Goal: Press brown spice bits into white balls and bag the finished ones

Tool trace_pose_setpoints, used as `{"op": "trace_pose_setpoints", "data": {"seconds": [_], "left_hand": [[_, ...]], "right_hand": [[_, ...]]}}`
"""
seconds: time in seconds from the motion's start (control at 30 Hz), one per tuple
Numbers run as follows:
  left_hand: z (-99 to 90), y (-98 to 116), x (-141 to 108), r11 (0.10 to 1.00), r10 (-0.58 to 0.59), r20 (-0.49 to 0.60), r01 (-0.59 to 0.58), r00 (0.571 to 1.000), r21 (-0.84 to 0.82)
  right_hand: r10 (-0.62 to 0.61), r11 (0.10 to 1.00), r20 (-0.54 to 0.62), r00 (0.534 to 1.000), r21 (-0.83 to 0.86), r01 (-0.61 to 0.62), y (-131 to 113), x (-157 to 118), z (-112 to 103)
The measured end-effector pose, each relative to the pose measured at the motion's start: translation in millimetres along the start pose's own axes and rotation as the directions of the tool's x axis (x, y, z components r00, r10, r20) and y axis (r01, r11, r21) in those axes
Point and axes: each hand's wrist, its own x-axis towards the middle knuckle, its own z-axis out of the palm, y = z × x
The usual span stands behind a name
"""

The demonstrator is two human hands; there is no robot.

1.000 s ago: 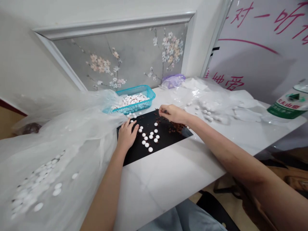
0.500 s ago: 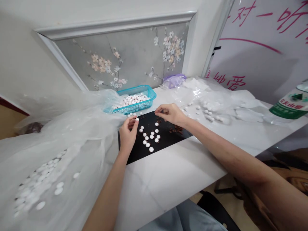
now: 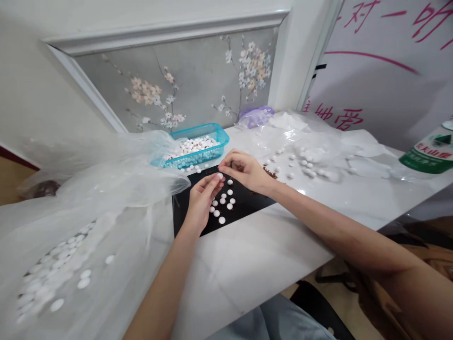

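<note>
Between the thumb and fingertips of my left hand (image 3: pixel 201 202) is a small white round piece (image 3: pixel 220 176), domed like a button. My right hand (image 3: pixel 247 174) is closed in a pinch right beside it, fingertips almost touching the piece; what they hold, if anything, is too small to make out. Both hands are over a black mat (image 3: pixel 181 212). Several more white round pieces (image 3: pixel 222 220) lie on that mat, some with reddish-brown bits under them. Small brown parts (image 3: pixel 270 173) are heaped by the mat's right side, partly hidden by my right hand.
A turquoise basket (image 3: pixel 225 138) full of white pieces stands behind the mat. Clear plastic bagging (image 3: pixel 141 236) with more pieces covers the left. At the right are loose pieces, plastic film (image 3: pixel 329 141) and a large green-labelled bottle (image 3: pixel 428 158). A purple packet (image 3: pixel 256 117) lies by the wall.
My left hand has moved right with its white piece. My right hand has shifted slightly left, so the fingertips of both hands now meet above the mat.
</note>
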Motion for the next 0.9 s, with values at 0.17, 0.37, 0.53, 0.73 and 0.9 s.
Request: {"op": "trace_pose_setpoints", "data": {"seconds": [0.17,0.37,0.53,0.73,0.9], "left_hand": [[-1.8,-1.6,0.7,0.999,-0.01,0.008,0.01,1.0,-0.033],[-3.3,-3.6,1.7,0.999,-0.003,-0.002,0.003,1.0,-0.051],[-5.9,-2.4,2.0,0.998,0.003,-0.012,-0.004,1.0,-0.061],[-6.7,0.4,1.9,0.997,0.009,-0.019,-0.01,1.0,-0.07],[-6.4,1.8,2.0,0.996,0.012,-0.017,-0.013,1.0,-0.088]], "right_hand": [[-0.036,0.998,0.024,0.999,-0.057,0.037,1.0,-2.9,4.3],[-0.101,0.992,0.038,0.994,-0.078,0.103,0.2,-3.8,3.3],[-0.134,0.99,0.084,0.987,-0.041,0.137,1.0,-6.1,4.1],[-0.075,0.996,0.111,0.991,-0.029,0.079,2.5,-7.4,4.5],[-0.097,0.992,0.101,0.99,-0.065,0.104,0.7,-6.4,5.1]]}}
